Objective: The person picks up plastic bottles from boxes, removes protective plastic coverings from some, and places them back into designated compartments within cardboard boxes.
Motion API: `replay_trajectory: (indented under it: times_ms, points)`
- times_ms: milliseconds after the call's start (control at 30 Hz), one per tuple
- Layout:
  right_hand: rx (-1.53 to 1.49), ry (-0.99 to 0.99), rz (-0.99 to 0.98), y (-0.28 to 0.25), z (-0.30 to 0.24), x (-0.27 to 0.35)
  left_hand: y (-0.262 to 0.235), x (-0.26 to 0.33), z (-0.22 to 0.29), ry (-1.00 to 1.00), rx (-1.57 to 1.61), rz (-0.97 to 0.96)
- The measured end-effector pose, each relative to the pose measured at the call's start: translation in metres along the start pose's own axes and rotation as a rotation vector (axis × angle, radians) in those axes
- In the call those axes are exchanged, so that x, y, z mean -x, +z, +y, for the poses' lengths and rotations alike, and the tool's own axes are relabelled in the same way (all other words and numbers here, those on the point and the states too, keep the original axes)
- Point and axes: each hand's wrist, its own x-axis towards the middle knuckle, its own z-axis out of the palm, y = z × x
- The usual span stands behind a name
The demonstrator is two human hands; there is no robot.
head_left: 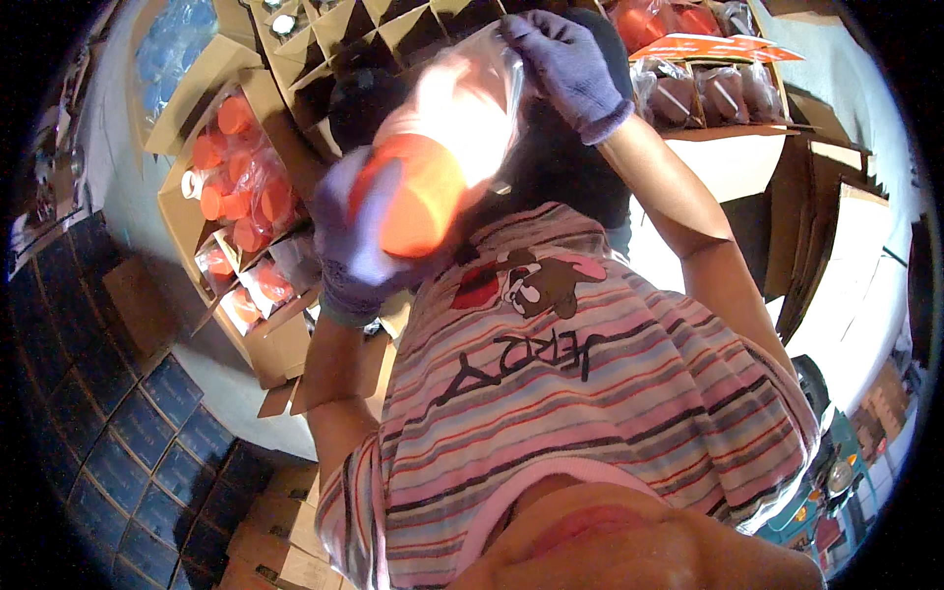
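Observation:
In front of my chest I hold a bottle with a wide orange cap (pixel 425 195), tilted so the cap faces down toward me. Bright light washes out its pale body. My left hand (pixel 359 241), in a purple-grey knit glove, is wrapped round the cap end from the left. A clear plastic bag (pixel 500 61) surrounds the other end of the bottle. The gloved fingers of my right hand (pixel 570 77) pinch the bag's edge at the upper right.
At left, an open carton (pixel 182 221) holds several orange-capped bottles in plastic. A divided carton (pixel 324 44) lies ahead. Bagged items fill a box (pixel 723 126) at upper right. Blue plastic (pixel 177 54) is at upper left; dark boxes (pixel 162 423) are stacked at lower left.

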Motion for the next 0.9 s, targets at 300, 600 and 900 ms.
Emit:
replay_trajectory:
  times_ms: [300,600,900]
  points:
    - [0.208,-0.072,-1.134,0.013,-0.069,-0.016,0.027,-0.031,0.002,0.198,0.101,-0.535]
    - [1.778,-0.310,-0.140,-0.008,0.137,-0.307,0.011,-0.014,-0.061,-0.680,1.014,0.392]
    - [1.357,-0.666,-0.479,0.001,0.083,-0.326,0.032,-0.016,-0.100,-0.736,0.857,0.307]
